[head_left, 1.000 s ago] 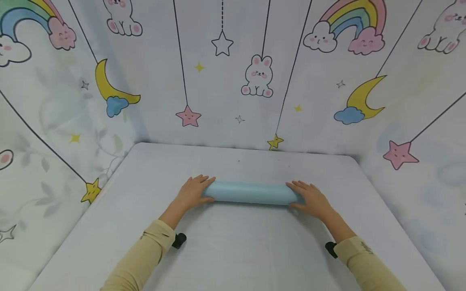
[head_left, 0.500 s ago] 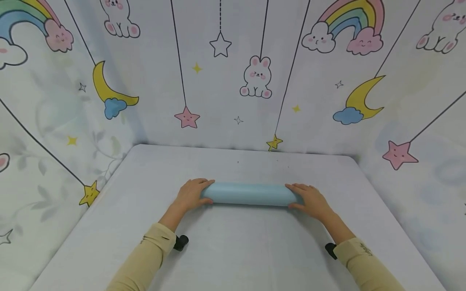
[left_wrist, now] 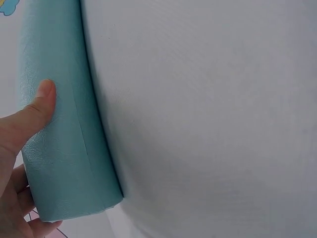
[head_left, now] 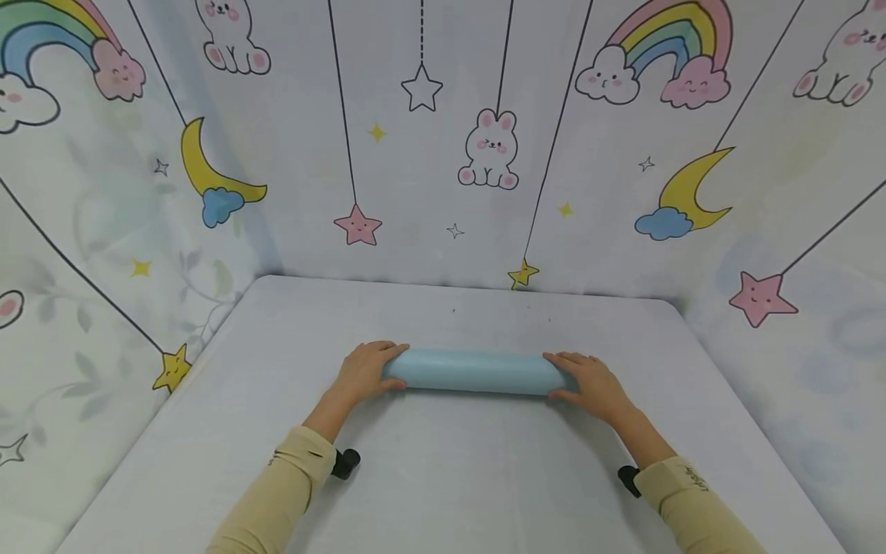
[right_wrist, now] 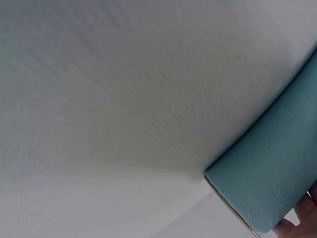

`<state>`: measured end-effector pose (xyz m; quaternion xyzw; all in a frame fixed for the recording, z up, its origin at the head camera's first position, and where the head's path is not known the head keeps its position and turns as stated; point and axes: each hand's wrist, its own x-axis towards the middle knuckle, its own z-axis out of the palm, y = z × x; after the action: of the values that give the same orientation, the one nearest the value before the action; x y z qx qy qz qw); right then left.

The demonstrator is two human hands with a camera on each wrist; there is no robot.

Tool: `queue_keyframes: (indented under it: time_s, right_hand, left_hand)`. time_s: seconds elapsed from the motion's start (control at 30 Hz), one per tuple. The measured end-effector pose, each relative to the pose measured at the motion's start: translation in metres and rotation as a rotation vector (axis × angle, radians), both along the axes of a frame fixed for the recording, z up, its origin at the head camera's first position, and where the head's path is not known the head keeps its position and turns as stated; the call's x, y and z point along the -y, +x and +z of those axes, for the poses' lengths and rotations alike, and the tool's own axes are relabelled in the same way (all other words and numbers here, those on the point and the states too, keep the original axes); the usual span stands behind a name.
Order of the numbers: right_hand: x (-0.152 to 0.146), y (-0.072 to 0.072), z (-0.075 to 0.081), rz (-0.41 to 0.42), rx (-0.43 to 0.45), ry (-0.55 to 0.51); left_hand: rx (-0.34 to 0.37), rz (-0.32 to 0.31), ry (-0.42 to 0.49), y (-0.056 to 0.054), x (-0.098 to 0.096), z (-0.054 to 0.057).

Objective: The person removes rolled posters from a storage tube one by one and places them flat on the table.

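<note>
A thick light blue tube (head_left: 477,371) lies crosswise near the middle of the white table in the head view. My left hand (head_left: 365,369) grips its left end, thumb on the near side and fingers over the far side. At the opposite end my right hand (head_left: 587,385) holds it the same way. In the left wrist view the left thumb (left_wrist: 42,106) presses along the tube's creased surface, with fingertips curling behind its end. The right wrist view shows the tube's end with a thin yellowish rim (right_wrist: 230,207), and right fingertips (right_wrist: 304,210) at its lower side.
The white tabletop (head_left: 443,477) carries a few tiny dark specks behind the tube. A printed curtain (head_left: 415,154) with rabbits, stars and moons stands along the back and sides. Small black devices (head_left: 346,463) sit at both sleeve cuffs.
The left fingers, a little spread one second ago, now lie closer together over the tube. The right hand and the tube look the same; the head view has shifted slightly.
</note>
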<state>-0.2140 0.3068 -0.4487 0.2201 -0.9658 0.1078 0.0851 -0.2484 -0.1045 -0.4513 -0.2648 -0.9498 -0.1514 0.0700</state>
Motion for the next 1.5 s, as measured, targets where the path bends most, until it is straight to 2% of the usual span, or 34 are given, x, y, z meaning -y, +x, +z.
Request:
queue_keyframes:
  time_s: [0.3,0.7,1.5]
  right_hand:
    - [0.0,0.001,0.002,-0.006,0.01,-0.013]
    - [-0.002,0.006,0.001,-0.031,0.014,-0.017]
    - [-0.01,0.032,0.002,-0.029,-0.023,-0.002]
  left_hand:
    - [0.016,0.007,-0.003,0.0,-0.002,-0.001]
    - [-0.008,-0.011,-0.011,0.002,-0.004,0.001]
    - [-0.036,-0.016,-0.043,0.025,-0.012,0.001]
